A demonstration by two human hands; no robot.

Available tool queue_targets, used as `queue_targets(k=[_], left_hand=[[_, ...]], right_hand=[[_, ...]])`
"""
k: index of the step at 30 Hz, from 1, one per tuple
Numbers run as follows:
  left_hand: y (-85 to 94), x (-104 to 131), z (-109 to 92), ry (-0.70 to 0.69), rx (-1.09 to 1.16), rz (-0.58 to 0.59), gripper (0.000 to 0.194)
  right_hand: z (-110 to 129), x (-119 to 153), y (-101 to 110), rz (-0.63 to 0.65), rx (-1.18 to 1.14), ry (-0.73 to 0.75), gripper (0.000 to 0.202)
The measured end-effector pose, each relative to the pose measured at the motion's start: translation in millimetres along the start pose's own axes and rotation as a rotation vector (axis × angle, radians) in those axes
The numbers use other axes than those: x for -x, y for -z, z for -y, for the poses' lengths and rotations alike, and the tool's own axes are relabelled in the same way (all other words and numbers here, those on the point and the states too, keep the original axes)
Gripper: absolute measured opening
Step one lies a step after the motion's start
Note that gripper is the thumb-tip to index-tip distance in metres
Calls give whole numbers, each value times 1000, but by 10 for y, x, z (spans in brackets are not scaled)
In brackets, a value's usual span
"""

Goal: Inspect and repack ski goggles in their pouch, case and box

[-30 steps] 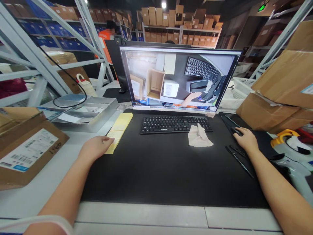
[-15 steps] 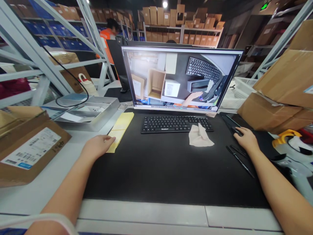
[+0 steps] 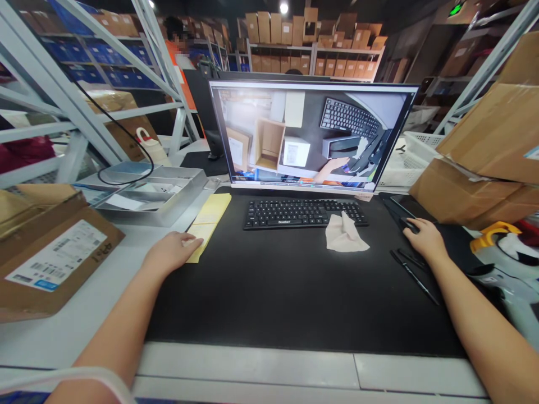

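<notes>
My left hand (image 3: 174,252) rests at the lower left edge of a yellow paper stack (image 3: 208,219), its fingers curled and partly hidden; whether it grips the paper is unclear. On the right, my right hand (image 3: 425,238) is closed over a black mouse (image 3: 410,225). Between them, a black keyboard (image 3: 286,214) lies in front of a lit monitor (image 3: 307,137) that shows an overhead picture of boxes and a keyboard. A crumpled white tissue (image 3: 345,234) touches the keyboard's right part. Two dark pens (image 3: 415,276) lie below my right hand.
A labelled cardboard box (image 3: 59,258) stands at left, near a grey tray (image 3: 158,196) holding papers. Stacked cartons (image 3: 463,193) and a white-and-yellow device (image 3: 505,252) are at right. A white basket (image 3: 404,168) sits behind. A person in orange (image 3: 179,73) is behind the monitor.
My left hand has shifted slightly right along the yellow papers. The person in orange has moved left. My right hand remains on the mouse.
</notes>
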State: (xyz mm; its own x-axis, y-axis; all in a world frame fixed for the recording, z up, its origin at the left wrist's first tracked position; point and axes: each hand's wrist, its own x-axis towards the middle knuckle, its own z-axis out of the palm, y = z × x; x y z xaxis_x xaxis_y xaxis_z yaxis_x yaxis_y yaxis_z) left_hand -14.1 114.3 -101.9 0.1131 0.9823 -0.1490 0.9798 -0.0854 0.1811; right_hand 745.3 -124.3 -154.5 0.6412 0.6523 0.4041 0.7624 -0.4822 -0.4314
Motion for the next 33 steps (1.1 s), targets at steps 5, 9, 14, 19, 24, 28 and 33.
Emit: queue_targets(k=[5,9,14,19,24,28,33], left_hand=[[-133,-16,-45,-19,-17,-64,92],[-152,5,-112,-15,-14,-105,78],[-45,48,-184,-3,-42,-81,58],[80,55,-209,54,-38,-20,66],[118,25,-152,46,-51,29,80],[108,8,-109,11,-51,42,81],[61,-11,-83,12,-45,17,78]], right_hand=[[16,21,4,-27,-9,14,49],[43,32,20,-47,3,25,50],[8,13,15,-2,23,-11,49],[-73,3,-11,-14,39,-53,53],[-118,-7,-44,-20,60,-78,58],[-164,-23,-76,-53,40,-46,59],[-222,-49,-107,-114,2,-26,49]])
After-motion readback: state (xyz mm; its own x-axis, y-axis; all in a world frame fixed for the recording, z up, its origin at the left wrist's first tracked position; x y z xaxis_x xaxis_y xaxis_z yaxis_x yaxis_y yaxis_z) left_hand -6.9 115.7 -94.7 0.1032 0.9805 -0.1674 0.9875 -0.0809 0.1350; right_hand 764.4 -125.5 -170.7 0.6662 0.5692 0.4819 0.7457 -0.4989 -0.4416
